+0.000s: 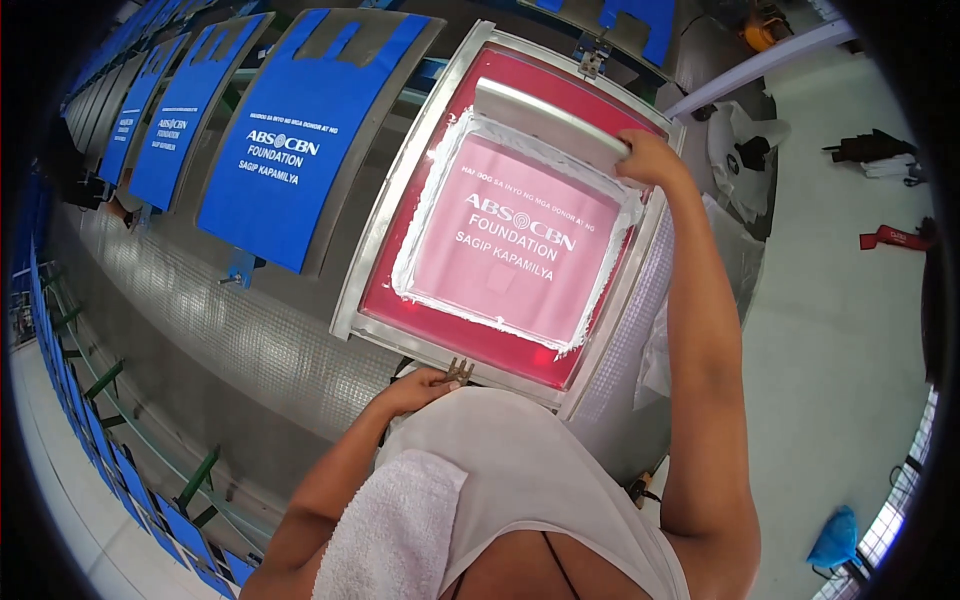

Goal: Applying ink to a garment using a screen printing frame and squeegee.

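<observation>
A screen-printing frame [362, 290] with a metal rim and red border lies tilted before me. Thick white ink [405, 262] rings its pink mesh window [500, 285], which shows white lettering. My right hand [648, 160] is closed round the right end of a long pale squeegee [545, 115], which lies across the far side of the mesh. At the frame's near edge, my left hand [415, 390] has its fingers closed at a small metal bracket [459, 371]; part of its grip is hidden.
Blue printed fabric pieces [285, 150] lie on grey boards in a row to the left. More blue pieces [150, 490] line a rack at lower left. A person's hand [122, 212] shows at far left. Plastic bags [740, 150] and a red object [893, 238] lie at right.
</observation>
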Demonstrator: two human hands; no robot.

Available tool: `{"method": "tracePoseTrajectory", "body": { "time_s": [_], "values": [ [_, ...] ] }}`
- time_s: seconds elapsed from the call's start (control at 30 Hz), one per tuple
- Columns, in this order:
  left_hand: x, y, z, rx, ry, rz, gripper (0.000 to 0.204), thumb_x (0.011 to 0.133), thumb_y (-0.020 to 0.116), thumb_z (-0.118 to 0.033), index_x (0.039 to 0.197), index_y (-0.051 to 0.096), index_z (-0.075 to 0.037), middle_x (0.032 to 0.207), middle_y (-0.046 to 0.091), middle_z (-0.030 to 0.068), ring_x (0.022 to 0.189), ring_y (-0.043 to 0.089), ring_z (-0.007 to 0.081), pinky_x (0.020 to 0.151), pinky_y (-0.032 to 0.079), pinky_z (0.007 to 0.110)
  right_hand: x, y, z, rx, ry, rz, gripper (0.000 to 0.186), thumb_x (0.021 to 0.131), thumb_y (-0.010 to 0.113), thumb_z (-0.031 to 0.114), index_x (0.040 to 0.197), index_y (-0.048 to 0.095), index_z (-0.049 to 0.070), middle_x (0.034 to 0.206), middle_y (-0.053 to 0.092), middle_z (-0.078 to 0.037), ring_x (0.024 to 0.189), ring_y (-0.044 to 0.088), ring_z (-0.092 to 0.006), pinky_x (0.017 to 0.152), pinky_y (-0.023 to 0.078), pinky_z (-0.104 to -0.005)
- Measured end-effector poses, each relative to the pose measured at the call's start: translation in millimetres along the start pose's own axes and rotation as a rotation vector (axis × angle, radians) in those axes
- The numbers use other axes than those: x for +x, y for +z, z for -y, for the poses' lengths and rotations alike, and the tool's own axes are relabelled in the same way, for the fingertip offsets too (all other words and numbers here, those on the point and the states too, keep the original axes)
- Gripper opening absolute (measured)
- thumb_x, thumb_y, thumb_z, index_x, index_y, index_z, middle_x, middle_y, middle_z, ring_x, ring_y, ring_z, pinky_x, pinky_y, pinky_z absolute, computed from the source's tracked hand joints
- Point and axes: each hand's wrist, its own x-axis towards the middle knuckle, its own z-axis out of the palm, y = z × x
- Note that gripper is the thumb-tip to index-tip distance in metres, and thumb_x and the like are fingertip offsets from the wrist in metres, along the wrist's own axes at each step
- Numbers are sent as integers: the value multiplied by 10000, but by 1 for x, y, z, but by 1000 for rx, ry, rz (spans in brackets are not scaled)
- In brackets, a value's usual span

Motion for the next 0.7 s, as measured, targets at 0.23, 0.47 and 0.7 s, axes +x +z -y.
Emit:
{"method": "tracePoseTrajectory", "body": {
  "time_s": [0.23, 0.47, 0.7],
  "values": [
    [-15, -6, -5, 72, 35, 177, 308, 934, 557, -274, 935, 655, 18, 722, 606, -2, 702, 498, 44, 652, 441, 244, 3, 5, 50, 69, 68, -18, 486, 601, 559, 99, 1077, 649, 59, 1043, 634, -211, 997, 599, -350, 884, 461, -375],
    [-24, -3, -15, 57, 51, 190, 350, 931, 554, -313, 747, 630, -26, 576, 498, -34, 538, 427, 53, 508, 347, 221, -108, 44, 122, 21, 47, -30, 462, 618, 582, 72, 1073, 649, 113, 991, 652, -176, 959, 600, -349, 856, 477, -399],
    [-25, 3, -12, 61, 48, 164, 363, 933, 543, -330, 732, 632, -42, 560, 502, -29, 512, 436, 59, 482, 353, 233, -270, 112, 232, -4, 16, -159, 443, 611, 607, 15, 1050, 629, 70, 902, 633, -114, 828, 575, -304, 753, 455, -421]
  ]
}}
